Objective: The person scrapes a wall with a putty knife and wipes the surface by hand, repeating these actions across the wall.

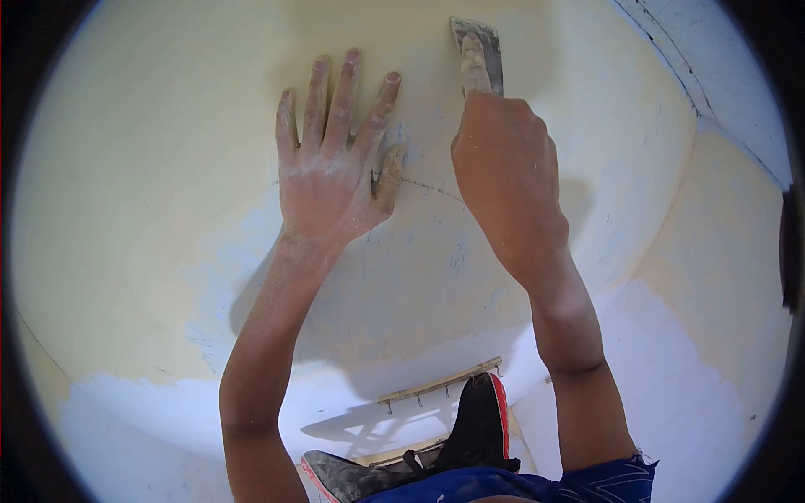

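My left hand [327, 184] lies flat against the pale yellow wall [168, 184], its fingers spread and dusted with white powder. To its right, my right hand [507, 172] is wrapped around a scraper [488, 46] with a worn, dusty blade. One finger stretches along the scraper toward its blade, which points up the wall. Most of the handle is hidden inside my fist. Between the hands, a thin dark crack line [432, 189] and blue scuff marks show on the wall.
Below are dark shoes with red edges [478, 423] and a narrow wooden strip with small hooks or nails [440, 381]. A white band [168, 419] covers the lower wall. At right, the wall meets another surface along a corner [671, 201].
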`<state>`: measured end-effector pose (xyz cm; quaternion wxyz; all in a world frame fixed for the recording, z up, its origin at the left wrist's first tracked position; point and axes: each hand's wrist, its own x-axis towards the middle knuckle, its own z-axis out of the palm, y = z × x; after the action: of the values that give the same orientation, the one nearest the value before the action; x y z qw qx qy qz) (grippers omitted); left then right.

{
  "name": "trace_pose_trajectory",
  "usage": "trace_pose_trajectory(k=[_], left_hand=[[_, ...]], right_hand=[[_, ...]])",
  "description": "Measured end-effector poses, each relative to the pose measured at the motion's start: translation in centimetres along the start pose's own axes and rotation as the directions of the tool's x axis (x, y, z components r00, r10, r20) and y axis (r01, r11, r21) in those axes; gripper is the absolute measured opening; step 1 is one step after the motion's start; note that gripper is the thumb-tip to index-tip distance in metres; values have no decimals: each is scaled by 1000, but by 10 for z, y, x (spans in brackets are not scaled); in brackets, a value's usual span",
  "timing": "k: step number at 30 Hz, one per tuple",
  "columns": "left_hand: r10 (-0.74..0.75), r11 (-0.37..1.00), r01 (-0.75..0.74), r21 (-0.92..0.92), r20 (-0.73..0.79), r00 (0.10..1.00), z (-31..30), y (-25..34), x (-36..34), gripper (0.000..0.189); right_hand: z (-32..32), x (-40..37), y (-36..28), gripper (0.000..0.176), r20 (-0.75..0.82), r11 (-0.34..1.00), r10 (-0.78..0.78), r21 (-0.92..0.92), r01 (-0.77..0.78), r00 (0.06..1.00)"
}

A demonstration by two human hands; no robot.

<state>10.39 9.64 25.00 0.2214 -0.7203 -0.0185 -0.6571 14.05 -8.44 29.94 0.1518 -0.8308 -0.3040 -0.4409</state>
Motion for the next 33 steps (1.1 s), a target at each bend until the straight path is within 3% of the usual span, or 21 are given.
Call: trace_pose_trajectory(k=[3, 5, 6, 8, 12, 14, 17, 21, 23, 24, 27, 28, 30, 31, 32, 33], left_hand=[[0, 1000, 0, -11, -1, 1000, 0, 0, 0, 68], [-4, 1000, 5, -22, 10, 1000, -3, 1, 0, 66], [-6, 999, 7, -36, 19, 1000, -3, 1, 1, 64], [-5, 1000, 5, -15, 12, 1000, -1, 1, 0, 66], [-2, 1000, 2, 11, -7, 1000, 2, 0, -1, 68], [-4, 1000, 4, -6, -6, 1000, 1, 1, -2, 67], [-10, 1000, 10, -27, 8, 1000, -3, 0, -2, 65], [-11, 1000, 10, -24, -4, 1000, 0, 0, -2, 67], [-6, 1000, 6, -19, -4, 1000, 0, -1, -1, 67], [-3, 1000, 3, -19, -2, 1000, -1, -1, -2, 67], [-1, 1000, 1, -31, 9, 1000, -1, -2, -2, 68], [-3, 1000, 4, -28, 6, 1000, -2, -2, -3, 68], [-6, 1000, 6, -29, 10, 1000, -2, -1, -2, 68], [-6, 1000, 6, -27, 7, 1000, -1, -2, 0, 68], [-7, 1000, 7, -29, 8, 1000, -2, -1, 0, 69], [-6, 1000, 6, -30, 8, 1000, -2, 0, -1, 69]], right_hand=[[4, -12, -1, 57, -108, 999, -33, -22, 31, 994], [5, -13, -3, 58, 46, 1000, -8, -6, 9, 999], [4, -10, -4, 58, 42, 1000, -11, -4, 11, 999], [0, -2, -6, 39, -106, 1000, -5, 23, 7, 994], [-5, -3, -8, 39, 6, 999, 4, 44, -4, 1000], [1, -12, -6, 19, -90, 1000, -18, 15, 19, 996], [2, -14, -8, 31, 3, 999, -28, 23, 28, 1000], [-5, 3, -12, 32, -68, 998, -2, 60, 6, 998], [-5, 4, -14, 51, -32, 999, -10, 49, 12, 999], [-4, -1, -14, 51, -28, 999, -9, 50, 10, 1000], [-1, -14, -13, 41, -61, 999, -17, 45, 20, 998], [-1, -16, -14, 18, -23, 996, -8, 89, 10, 1000], [0, -11, -15, 10, 10, 991, 0, 133, -2, 1000], [0, -2, -15, 19, -40, 996, -16, 84, 19, 999], [1, 2, -15, 43, -79, 999, -28, 37, 31, 997], [1, 2, -15, 43, -72, 999, -23, 40, 26, 997]])
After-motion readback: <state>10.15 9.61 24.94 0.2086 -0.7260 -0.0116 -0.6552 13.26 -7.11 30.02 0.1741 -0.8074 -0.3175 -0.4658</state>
